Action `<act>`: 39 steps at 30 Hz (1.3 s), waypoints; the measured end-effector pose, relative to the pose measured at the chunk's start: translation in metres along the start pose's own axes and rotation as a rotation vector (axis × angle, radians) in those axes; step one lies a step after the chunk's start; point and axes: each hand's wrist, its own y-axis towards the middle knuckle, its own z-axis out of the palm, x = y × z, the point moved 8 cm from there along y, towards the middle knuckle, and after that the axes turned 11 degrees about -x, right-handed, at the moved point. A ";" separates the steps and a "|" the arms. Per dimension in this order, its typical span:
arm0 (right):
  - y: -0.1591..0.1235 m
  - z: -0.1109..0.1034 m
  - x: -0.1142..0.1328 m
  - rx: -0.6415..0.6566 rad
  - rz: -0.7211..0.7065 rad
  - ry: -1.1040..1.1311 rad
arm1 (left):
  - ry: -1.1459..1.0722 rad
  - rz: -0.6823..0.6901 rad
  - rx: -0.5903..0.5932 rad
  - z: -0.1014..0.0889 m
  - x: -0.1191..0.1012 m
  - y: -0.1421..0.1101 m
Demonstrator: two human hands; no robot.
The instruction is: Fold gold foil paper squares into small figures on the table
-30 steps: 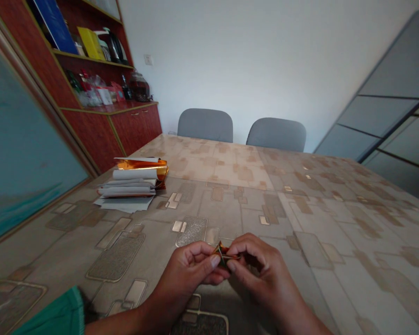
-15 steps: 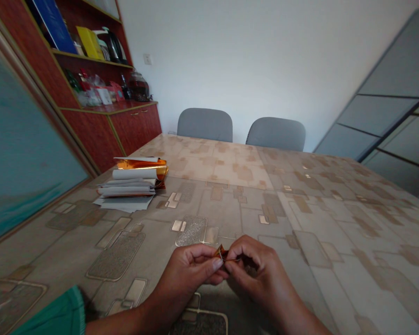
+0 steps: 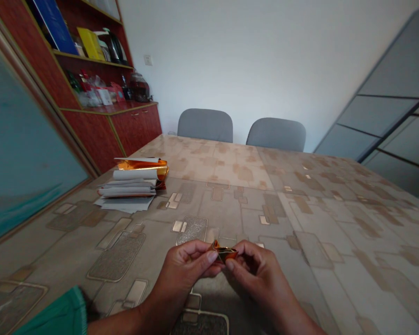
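We find a single view, taken from the wearer's head, above the near side of the table [image 3: 230, 209]. It faces forward and tilts down, with the left hand [image 3: 188, 265] and right hand [image 3: 258, 267] nearest, at lower centre. A green sleeve [image 3: 59, 316] enters close at the lower left corner. We note that the line of sight runs across the tabletop to two chairs [image 3: 205, 124] and a white wall [image 3: 244, 56] well beyond. Coverage is wide: the red cabinet [image 3: 136, 130] and grey panels [image 3: 387, 79] lean outward at opposite sides.
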 end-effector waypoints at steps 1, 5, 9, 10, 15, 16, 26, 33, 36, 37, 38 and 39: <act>0.000 0.000 0.000 0.005 -0.007 0.000 | -0.001 -0.002 -0.002 0.000 0.000 0.000; -0.001 0.001 0.002 0.054 -0.013 0.087 | -0.002 -0.001 -0.016 -0.001 -0.002 0.000; -0.001 -0.004 0.002 0.003 0.012 0.115 | 0.022 0.002 -0.011 0.000 -0.004 -0.001; -0.001 -0.004 0.002 -0.005 0.007 0.109 | 0.025 0.002 -0.008 0.000 -0.004 -0.001; -0.003 -0.002 0.003 0.030 -0.019 0.133 | 0.046 0.015 -0.012 0.000 -0.004 -0.001; -0.003 -0.001 0.003 0.035 -0.019 0.132 | 0.055 0.024 -0.017 0.000 -0.005 -0.001; -0.007 0.003 0.026 0.020 -0.155 -0.110 | 0.306 0.190 0.097 0.013 -0.019 -0.017; -0.010 0.004 0.031 -0.012 -0.262 -0.192 | 0.411 0.200 0.084 0.017 -0.018 -0.017; -0.009 0.004 0.031 -0.007 -0.264 -0.192 | 0.396 0.180 0.101 0.017 -0.015 -0.017; -0.009 0.004 0.032 -0.003 -0.271 -0.203 | 0.392 0.172 0.104 0.017 -0.015 -0.017; -0.009 0.004 0.033 0.000 -0.285 -0.215 | 0.390 0.165 0.110 0.017 -0.014 -0.017; -0.010 0.004 0.036 0.003 -0.312 -0.226 | 0.390 0.160 0.117 0.017 -0.013 -0.018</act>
